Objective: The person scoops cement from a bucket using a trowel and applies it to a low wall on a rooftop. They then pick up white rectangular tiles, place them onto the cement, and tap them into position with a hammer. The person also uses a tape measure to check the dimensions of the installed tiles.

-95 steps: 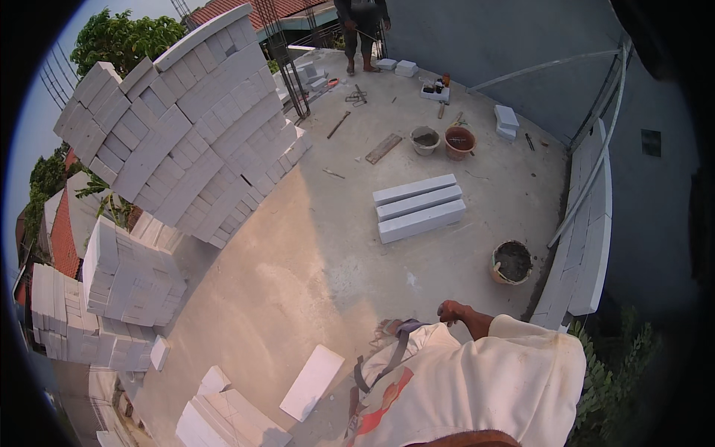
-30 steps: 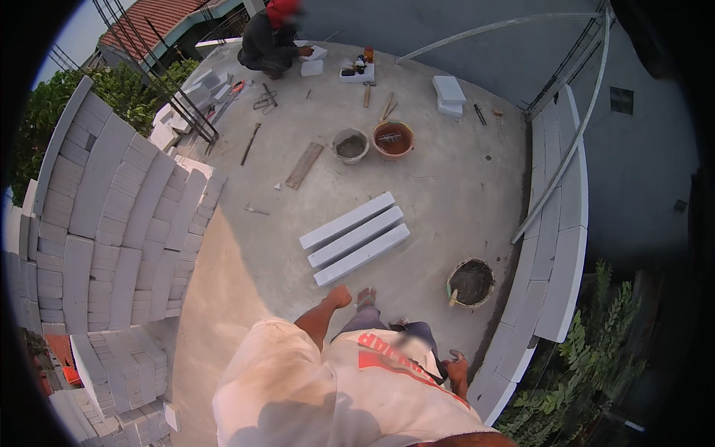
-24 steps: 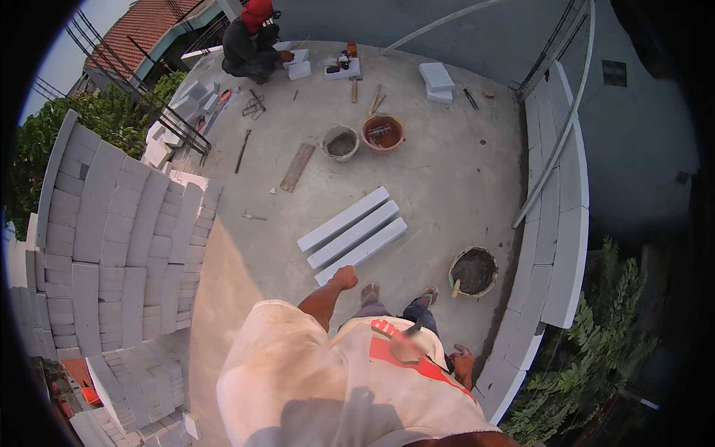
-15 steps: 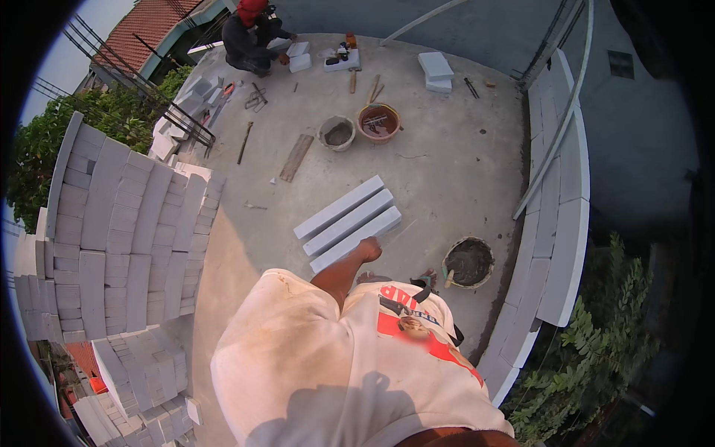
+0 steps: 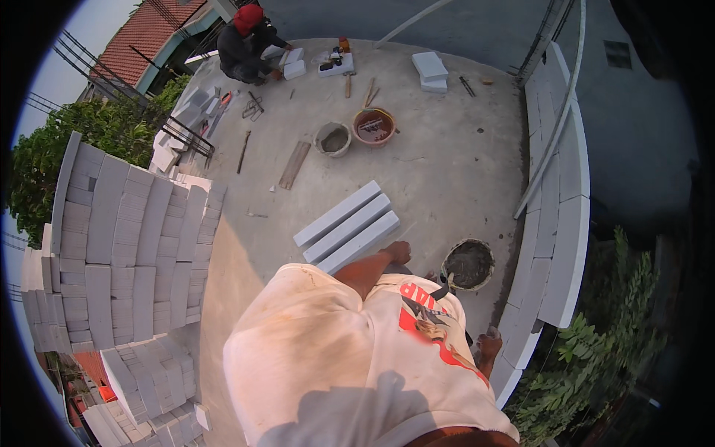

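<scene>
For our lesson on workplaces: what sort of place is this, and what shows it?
Most likely an outdoor building site: a tall stack of pale blocks, a bucket of grey mix and a hammer.

Strong daylight fills the scene. Warm sun lies on a strip of the concrete floor (image 5: 232,279) at left, while the rest is in even, cool shade. Sunlight also brightens the shirt (image 5: 290,343), where a shadow (image 5: 357,410) of head and shoulders falls, so the light comes from behind the wearer. The left hand (image 5: 397,252) looks dark beside the pale long blocks (image 5: 357,237). The wall (image 5: 633,141) and plants (image 5: 596,365) are dim. Fisheye distortion bows the block stack (image 5: 123,246); black vignetting rings the view, and a patch of shirt print is blurred.
</scene>
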The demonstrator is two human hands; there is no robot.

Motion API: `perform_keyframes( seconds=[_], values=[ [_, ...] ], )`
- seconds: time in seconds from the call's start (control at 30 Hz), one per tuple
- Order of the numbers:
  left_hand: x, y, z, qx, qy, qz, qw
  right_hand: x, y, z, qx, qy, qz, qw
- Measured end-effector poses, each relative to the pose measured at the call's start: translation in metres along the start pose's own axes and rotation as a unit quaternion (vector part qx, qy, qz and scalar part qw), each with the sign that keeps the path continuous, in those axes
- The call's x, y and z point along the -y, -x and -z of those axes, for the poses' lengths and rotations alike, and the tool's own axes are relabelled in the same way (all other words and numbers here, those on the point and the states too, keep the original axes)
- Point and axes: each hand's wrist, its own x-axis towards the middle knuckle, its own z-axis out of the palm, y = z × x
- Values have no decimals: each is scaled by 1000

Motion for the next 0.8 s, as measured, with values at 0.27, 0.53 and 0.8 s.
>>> perform_keyframes(
  seconds=[0.27, 0.53, 0.8],
  values=[
    [59, 20, -2, -1, -4, 28, 1000, -16, 103, -47, 36, 53, -48, 997],
    [140, 36, 5, 79, -296, -254, 917, -82, 189, -117, 62, 62, 77, 993],
    [108, 17, 40, 153, -140, -292, 934, -141, 240, -182, -58, -80, -49, 994]
  ],
)
